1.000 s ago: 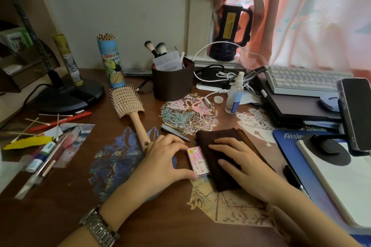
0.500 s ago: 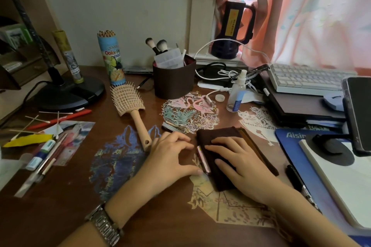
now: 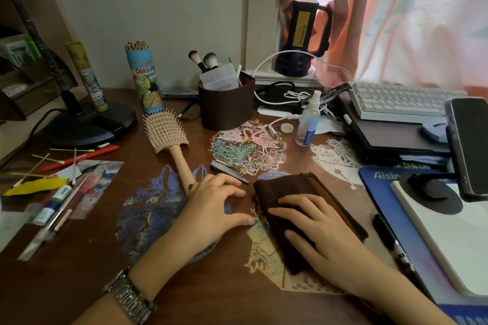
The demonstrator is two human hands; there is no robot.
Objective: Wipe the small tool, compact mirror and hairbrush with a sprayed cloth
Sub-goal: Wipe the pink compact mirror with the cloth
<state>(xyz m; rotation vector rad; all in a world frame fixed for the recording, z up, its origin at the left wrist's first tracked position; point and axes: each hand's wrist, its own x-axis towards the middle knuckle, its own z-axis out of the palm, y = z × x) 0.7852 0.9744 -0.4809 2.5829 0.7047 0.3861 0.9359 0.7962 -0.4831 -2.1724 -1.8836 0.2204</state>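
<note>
Evidently the compact mirror (image 3: 264,219) is being wiped: it is lying almost hidden under the brown cloth (image 3: 287,190), which the right hand (image 3: 317,229) is pressing with flat spread fingers. The left hand (image 3: 211,208), fingers relaxed, is steadying it. Next, probably the hairbrush (image 3: 169,134).

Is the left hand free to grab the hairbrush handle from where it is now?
Probably yes. The left hand rests open on the desk, its fingers right beside the handle end of the hairbrush, with nothing between them.
</note>
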